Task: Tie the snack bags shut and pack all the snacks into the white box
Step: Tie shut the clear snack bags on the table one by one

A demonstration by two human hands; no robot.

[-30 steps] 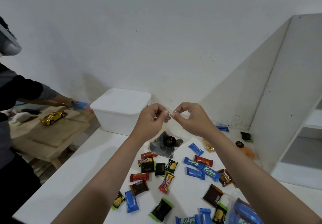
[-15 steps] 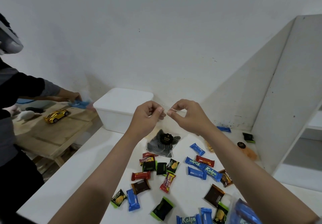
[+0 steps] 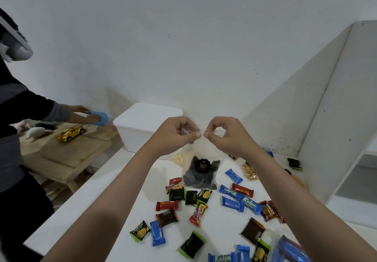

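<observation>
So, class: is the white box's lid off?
No, the lid sits flat on the white box, closing it, behind the hands.

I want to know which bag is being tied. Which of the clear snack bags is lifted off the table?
The clear bag of dark round snacks with a black label, hanging from both hands; the bag of yellow snacks lies on the table.

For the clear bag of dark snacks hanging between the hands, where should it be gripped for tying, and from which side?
Grip the clear bag at its gathered neck, from above. Its dark contents weigh down the bottom and it hangs upright, so only the thin, empty top can be pinched. The left hand and right hand already pinch there, over the table.
</observation>
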